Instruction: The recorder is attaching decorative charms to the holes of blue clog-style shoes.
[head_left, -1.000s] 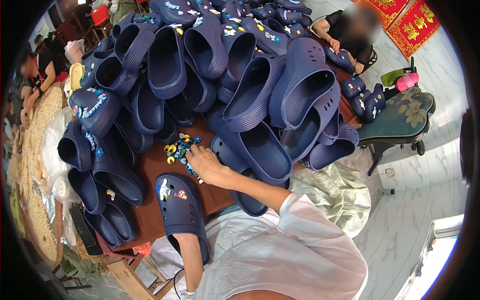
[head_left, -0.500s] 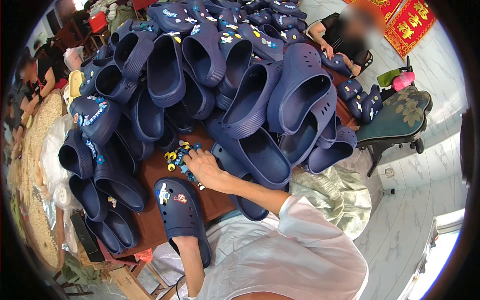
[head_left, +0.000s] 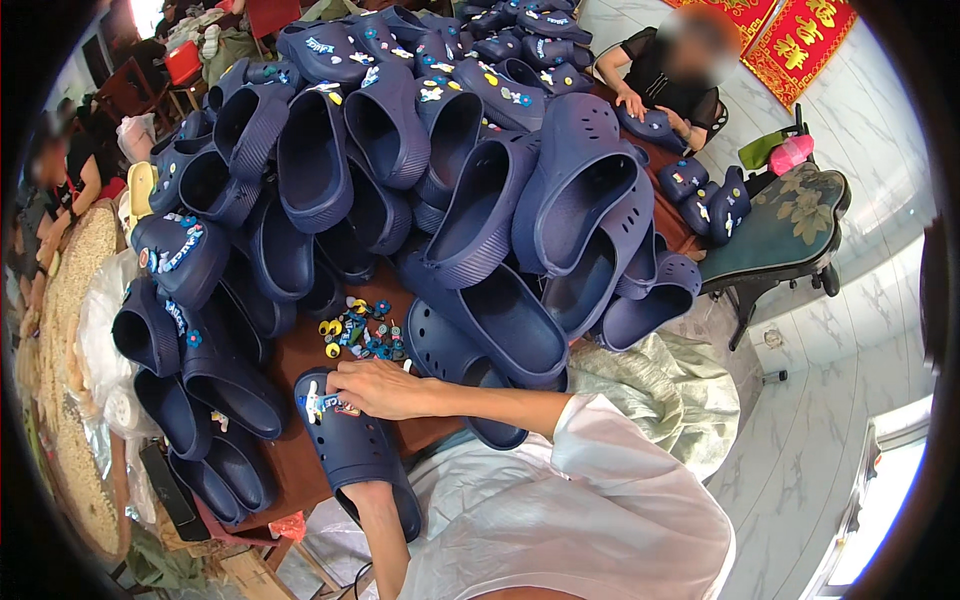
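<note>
A navy foam clog (head_left: 350,450) points away from me at the table's near edge. My left hand (head_left: 375,500) is pushed into it through the heel opening, so its fingers are hidden. Over the toe, my right hand (head_left: 380,388) has its fingers closed in a pinch on a small shoe charm (head_left: 346,408), partly covered by the fingertips. A white figure charm (head_left: 316,402) sits on the toe beside those fingers. Just beyond lies a small pile of loose charms (head_left: 362,328), in blue, yellow and other colours.
Heaped navy clogs (head_left: 400,130) cover the far and left parts of the brown table (head_left: 300,350), many with charms fitted. Another person (head_left: 660,85) handles a clog at the far right, near a green padded chair (head_left: 790,215). Pale cloth (head_left: 670,390) hangs at the right.
My right hand has come back from the charm pile to the clog's toe with a small charm in its fingers. The clog on my left hand stays nearly in place.
</note>
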